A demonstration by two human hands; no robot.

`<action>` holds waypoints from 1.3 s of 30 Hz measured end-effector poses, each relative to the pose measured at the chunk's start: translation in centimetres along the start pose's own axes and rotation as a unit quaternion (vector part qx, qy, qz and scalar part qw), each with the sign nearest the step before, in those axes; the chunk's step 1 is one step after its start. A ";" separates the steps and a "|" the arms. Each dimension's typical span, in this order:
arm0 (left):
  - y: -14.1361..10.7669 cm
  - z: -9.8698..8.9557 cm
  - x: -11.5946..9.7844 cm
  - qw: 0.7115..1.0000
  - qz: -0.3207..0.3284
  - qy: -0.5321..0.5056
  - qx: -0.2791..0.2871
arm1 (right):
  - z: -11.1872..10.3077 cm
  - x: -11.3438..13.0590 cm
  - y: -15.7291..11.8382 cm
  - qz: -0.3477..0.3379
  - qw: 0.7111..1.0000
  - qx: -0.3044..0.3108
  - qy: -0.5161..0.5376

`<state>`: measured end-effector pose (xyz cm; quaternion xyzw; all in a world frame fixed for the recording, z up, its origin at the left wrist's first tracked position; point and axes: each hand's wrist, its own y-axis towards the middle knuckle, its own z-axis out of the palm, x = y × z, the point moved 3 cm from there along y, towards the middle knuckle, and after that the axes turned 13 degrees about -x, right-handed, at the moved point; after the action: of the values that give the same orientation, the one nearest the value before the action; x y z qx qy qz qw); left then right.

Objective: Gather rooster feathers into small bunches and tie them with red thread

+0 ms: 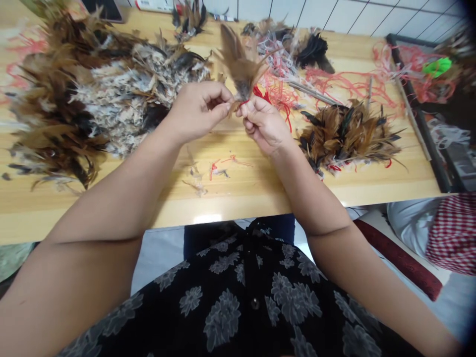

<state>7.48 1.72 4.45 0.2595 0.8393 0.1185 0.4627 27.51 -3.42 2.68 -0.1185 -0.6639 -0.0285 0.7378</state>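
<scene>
Over the middle of the table, my right hand [262,121] is closed on the base of a small bunch of brown feathers [240,62], whose tips point up and away from me. Red yarn [284,106] shows at the base of the bunch and trails past the right hand's fingers. My left hand [203,109] is beside it, thumb and forefinger pinched on a small brown feather [233,106] at the bunch's lower left. A large heap of brown, white and black feathers [115,94] lies to the left of my left hand.
Tied brown feather bunches [349,134] lie right of my hands. Pink plastic strings [334,82] and black feathers [315,52] are behind. A black-framed tray [420,109] stands far right. Red thread scraps [213,169] lie near the table's front edge. A phone-like dark object [104,9] lies at the back left.
</scene>
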 end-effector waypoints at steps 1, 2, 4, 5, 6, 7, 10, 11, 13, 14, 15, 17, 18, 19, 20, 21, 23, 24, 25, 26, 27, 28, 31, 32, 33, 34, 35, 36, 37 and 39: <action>-0.1 0.0 -0.5 1.000 0.007 0.014 -0.003 | 0.0 0.1 -0.1 0.012 1.000 -0.007 0.005; -0.2 0.0 -1.0 0.999 0.020 0.032 -0.007 | 0.1 0.2 -0.1 0.022 1.000 -0.012 0.008; -0.4 0.3 -1.6 0.997 0.052 0.061 -0.012 | 0.0 0.2 0.0 0.038 0.999 -0.020 0.014; -0.4 0.6 -1.8 0.995 0.065 0.069 -0.012 | 0.0 0.2 0.0 0.046 0.999 -0.022 0.018; -0.5 0.8 -2.0 0.994 0.078 0.074 -0.010 | -0.1 0.2 0.1 0.053 0.998 -0.023 0.025; -0.5 1.0 -2.1 0.993 0.091 0.076 -0.008 | -0.2 0.2 0.1 0.060 0.997 -0.024 0.032; -0.6 1.3 -2.2 0.990 0.114 0.077 -0.014 | -0.3 0.3 0.0 0.092 0.994 -0.032 0.055; -0.5 1.3 -2.1 0.991 0.110 0.075 -0.018 | -0.3 0.5 -0.1 0.103 0.992 -0.035 0.062; -0.4 1.1 -1.7 0.995 0.073 0.057 -0.033 | -0.1 0.8 -0.5 0.115 0.990 -0.035 0.073; -0.3 1.1 -1.4 0.997 0.043 0.038 -0.042 | 0.0 1.1 -0.6 0.114 0.990 -0.031 0.076; -0.2 1.1 -1.0 0.999 0.009 0.012 -0.049 | 0.1 1.3 -0.8 0.110 0.991 -0.025 0.077; -0.2 1.4 -0.4 0.996 -0.060 -0.050 -0.047 | 0.2 1.5 -1.0 0.100 0.992 -0.011 0.071; -0.3 1.7 -0.2 0.993 -0.086 -0.078 -0.035 | 0.3 1.5 -1.1 0.097 0.993 -0.005 0.067; -0.4 2.0 -0.1 0.989 -0.106 -0.101 -0.014 | 0.3 1.5 -1.1 0.096 0.993 -0.001 0.064; -0.5 2.3 -0.2 0.985 -0.122 -0.121 0.008 | 0.3 1.4 -1.0 0.096 0.993 0.000 0.061; -0.6 2.5 -0.3 0.981 -0.136 -0.139 0.024 | 0.2 1.3 -1.0 0.097 0.993 0.001 0.060; -0.7 2.7 -0.5 0.970 -0.165 -0.177 0.030 | 0.2 1.0 -0.8 0.093 0.994 0.003 0.054; -0.7 2.7 -0.4 0.964 -0.179 -0.194 0.021 | 0.1 0.8 -0.7 0.087 0.995 0.005 0.047; -0.7 2.6 -0.2 0.960 -0.191 -0.206 0.009 | 0.2 0.7 -0.6 0.077 0.996 0.007 0.035; -0.6 2.5 0.1 0.957 -0.198 -0.211 -0.004 | 0.2 0.5 -0.6 0.065 0.998 0.007 0.020; -0.5 2.4 0.5 0.957 -0.200 -0.210 -0.013 | 0.3 0.4 -0.6 0.048 0.999 0.003 0.003; -0.4 2.4 1.1 0.959 -0.197 -0.203 -0.019 | 0.4 0.3 -0.5 0.029 0.999 -0.002 -0.014; 0.1 2.6 2.9 0.966 -0.183 -0.179 -0.029 | 0.7 0.2 -0.5 -0.029 0.997 -0.017 -0.065; 0.2 2.7 3.5 0.967 -0.181 -0.173 -0.037 | 0.8 0.2 -0.5 -0.044 0.996 -0.019 -0.081; 0.3 2.7 4.1 0.967 -0.183 -0.169 -0.051 | 0.9 0.2 -0.4 -0.055 0.993 -0.019 -0.098; 0.5 2.6 4.6 0.966 -0.186 -0.167 -0.067 | 0.9 0.1 -0.4 -0.065 0.991 -0.020 -0.116; 0.6 2.5 5.2 0.965 -0.186 -0.168 -0.079 | 0.9 0.1 -0.4 -0.076 0.987 -0.020 -0.137; 0.7 2.4 5.7 0.965 -0.181 -0.171 -0.084 | 0.9 0.1 -0.4 -0.088 0.983 -0.017 -0.163; 0.9 2.2 6.3 0.966 -0.168 -0.177 -0.083 | 0.8 0.1 -0.4 -0.102 0.976 -0.010 -0.193; 1.5 1.7 7.6 0.968 -0.137 -0.191 -0.085 | 0.8 0.2 -0.4 -0.132 0.955 0.006 -0.264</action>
<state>6.06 7.05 -1.19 0.1202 0.7499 0.0731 0.6464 26.71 -3.64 2.96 -0.0285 -0.8452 -0.0891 0.5263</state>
